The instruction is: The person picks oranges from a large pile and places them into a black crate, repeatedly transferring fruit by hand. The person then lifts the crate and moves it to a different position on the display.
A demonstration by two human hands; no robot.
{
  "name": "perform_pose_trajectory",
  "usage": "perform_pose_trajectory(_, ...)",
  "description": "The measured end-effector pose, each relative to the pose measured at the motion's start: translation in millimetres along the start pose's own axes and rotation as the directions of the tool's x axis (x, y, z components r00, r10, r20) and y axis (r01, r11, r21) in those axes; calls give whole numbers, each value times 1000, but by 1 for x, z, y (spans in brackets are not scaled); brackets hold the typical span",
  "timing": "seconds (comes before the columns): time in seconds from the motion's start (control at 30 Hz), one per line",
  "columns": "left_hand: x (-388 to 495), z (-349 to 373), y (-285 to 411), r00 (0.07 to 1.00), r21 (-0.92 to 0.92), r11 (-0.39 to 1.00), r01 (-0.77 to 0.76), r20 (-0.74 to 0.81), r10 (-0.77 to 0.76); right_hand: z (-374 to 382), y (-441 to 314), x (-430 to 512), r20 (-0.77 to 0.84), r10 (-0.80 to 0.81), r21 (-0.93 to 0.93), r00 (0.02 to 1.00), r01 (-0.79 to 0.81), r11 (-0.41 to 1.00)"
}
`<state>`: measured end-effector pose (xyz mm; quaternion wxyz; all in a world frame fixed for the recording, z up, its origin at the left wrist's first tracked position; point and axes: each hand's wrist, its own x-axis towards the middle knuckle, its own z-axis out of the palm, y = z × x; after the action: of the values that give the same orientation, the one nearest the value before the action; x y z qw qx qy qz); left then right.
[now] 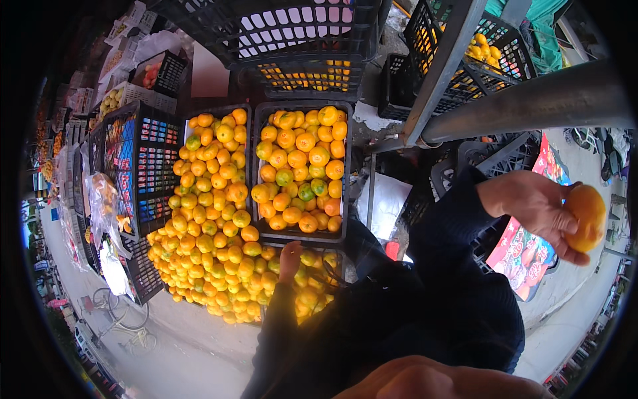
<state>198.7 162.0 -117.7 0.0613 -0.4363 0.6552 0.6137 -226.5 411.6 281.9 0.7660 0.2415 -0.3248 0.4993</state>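
Note:
At the right, my right hand (546, 214) is raised away from the heaps, with its fingers round a large orange citrus fruit (587, 218). My left hand (290, 259) is over the mandarin-like citrus pile (214, 254), just below the near edge of a black plastic crate (256, 174). That crate holds orange citrus fruits (297, 158), a few of them greenish. The fingers of my left hand are small in the picture and seen from the back, so whether they hold a fruit is hidden.
Black crates (309, 80) stand beyond the fruit, with another crate (154, 169) at the left. A metal post (443, 75) and a thick pipe (528, 102) cross the upper right. A printed red carton or bag (523, 254) lies beneath my right arm. Parked bicycles (122, 319) are at the lower left.

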Motion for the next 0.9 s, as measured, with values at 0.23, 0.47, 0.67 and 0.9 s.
perform_pose_trajectory(0.23,-27,3,21,991,147,981,-130,-14,134,14,4,6,229,414,-361,881,-318,877)
perform_pose_trajectory(0.47,16,32,23,993,443,892,-89,-35,116,-58,-174,-193,937,91,-328,-336,-763,557)
perform_pose_trajectory(0.67,95,79,-8,854,930,55,-362,308,420,-261,-239,-393,643,-464,147,-609,-497,855)
perform_pose_trajectory(0.9,144,117,-20,959,975,49,-216,202,197,-267,-258,-422,146,-364,365,-920,-292,884)
